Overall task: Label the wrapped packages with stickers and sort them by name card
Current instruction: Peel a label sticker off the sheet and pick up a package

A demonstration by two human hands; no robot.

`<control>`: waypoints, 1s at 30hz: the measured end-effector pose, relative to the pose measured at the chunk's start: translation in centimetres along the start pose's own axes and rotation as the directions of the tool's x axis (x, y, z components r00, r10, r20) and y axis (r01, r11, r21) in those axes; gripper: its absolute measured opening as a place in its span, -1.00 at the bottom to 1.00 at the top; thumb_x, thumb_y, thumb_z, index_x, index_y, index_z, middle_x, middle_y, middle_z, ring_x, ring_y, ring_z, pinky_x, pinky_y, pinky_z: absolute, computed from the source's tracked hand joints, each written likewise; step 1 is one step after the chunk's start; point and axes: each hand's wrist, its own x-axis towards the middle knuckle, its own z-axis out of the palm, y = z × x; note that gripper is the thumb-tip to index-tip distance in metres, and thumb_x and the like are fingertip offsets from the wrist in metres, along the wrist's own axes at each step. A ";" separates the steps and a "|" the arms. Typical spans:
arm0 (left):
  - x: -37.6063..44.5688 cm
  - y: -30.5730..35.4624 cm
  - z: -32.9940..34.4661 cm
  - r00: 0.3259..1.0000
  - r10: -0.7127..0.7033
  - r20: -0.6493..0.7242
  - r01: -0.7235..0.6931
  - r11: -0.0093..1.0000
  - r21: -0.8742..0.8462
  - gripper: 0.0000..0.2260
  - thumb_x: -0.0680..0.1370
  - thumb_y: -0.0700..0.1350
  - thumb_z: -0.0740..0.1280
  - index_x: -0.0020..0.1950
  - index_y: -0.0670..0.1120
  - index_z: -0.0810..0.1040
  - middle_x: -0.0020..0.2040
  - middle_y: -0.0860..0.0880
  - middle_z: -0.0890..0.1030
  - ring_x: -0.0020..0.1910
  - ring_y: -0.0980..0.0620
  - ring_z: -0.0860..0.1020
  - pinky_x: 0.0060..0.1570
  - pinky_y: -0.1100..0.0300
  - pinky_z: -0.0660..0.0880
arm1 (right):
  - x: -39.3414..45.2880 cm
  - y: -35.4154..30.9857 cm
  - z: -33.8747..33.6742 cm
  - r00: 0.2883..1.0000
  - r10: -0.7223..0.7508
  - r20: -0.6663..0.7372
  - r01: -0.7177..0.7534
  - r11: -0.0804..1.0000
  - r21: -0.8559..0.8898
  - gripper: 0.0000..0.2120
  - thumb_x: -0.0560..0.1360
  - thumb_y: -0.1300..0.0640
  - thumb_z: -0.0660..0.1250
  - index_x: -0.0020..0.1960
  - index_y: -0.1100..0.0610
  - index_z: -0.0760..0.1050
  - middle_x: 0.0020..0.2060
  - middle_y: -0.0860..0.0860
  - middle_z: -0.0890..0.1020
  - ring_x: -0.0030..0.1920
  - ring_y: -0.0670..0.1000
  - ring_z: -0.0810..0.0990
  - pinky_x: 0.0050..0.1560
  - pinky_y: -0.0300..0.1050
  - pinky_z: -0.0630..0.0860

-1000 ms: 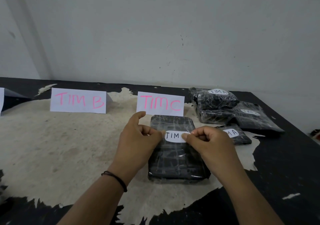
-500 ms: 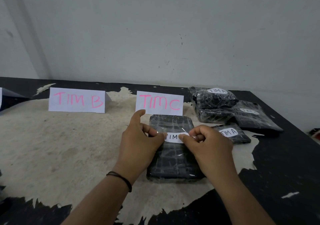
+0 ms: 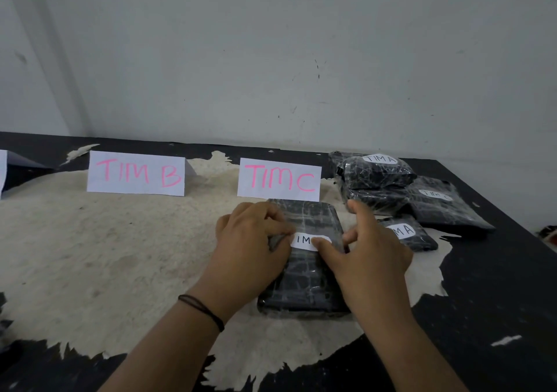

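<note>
Fingers of both hands (image 3: 250, 241) (image 3: 370, 253) press sticker (image 3: 304, 240) onto package (image 3: 304, 283).

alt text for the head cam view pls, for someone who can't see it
Two hands press a white sticker onto a black wrapped package lying in front of a "TIM C" name card on a worn black table: the left hand at its left end, the right hand thumbing it down. A "TIM B" card stands to the left; labelled packages are heaped at right.
</note>
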 end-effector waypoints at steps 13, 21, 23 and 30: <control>-0.1 -0.6 0.5 0.999 0.041 -0.023 -0.039 0.995 0.089 -0.84 0.51 0.02 0.31 0.01 0.13 0.67 0.01 0.18 0.49 0.10 0.13 0.38 0.07 0.16 0.13 | 0.3 0.6 0.4 0.972 -0.158 0.176 0.200 0.945 -0.258 -0.33 0.39 -0.47 -0.21 0.20 -0.25 0.50 0.48 -0.14 0.12 0.45 -0.03 -0.09 0.36 0.14 -0.27; -0.5 -0.8 0.3 1.000 0.006 0.006 -0.006 0.996 0.089 -0.66 0.44 0.14 0.14 0.09 0.20 0.61 0.10 0.22 0.49 0.16 0.17 0.37 0.10 0.18 0.14 | -0.1 0.0 -0.1 0.979 -0.055 0.199 0.124 0.926 -0.357 -0.15 0.25 -0.60 -0.20 0.31 -0.20 0.41 0.46 -0.07 0.12 0.46 0.00 -0.07 0.42 0.25 -0.18; -0.5 -0.8 0.3 1.000 -0.009 0.021 0.008 0.997 0.077 -0.64 0.43 0.15 0.13 0.12 0.19 0.60 0.13 0.21 0.48 0.17 0.17 0.37 0.12 0.17 0.16 | -0.1 0.1 0.0 0.978 -0.072 0.197 0.134 0.937 -0.323 -0.14 0.23 -0.61 -0.17 0.31 -0.19 0.41 0.46 -0.07 0.13 0.46 -0.01 -0.07 0.42 0.24 -0.17; -0.8 -1.0 0.8 0.995 -0.096 0.032 0.098 0.991 -0.085 -0.72 0.53 -0.01 0.27 0.23 0.06 0.56 0.17 0.18 0.45 0.18 0.16 0.37 0.27 0.05 0.34 | -0.3 0.7 0.4 0.932 -0.314 0.179 0.336 0.936 -0.108 -0.47 0.37 -0.41 0.03 0.03 -0.18 0.63 0.35 -0.13 0.38 0.38 -0.05 0.17 0.38 0.23 0.06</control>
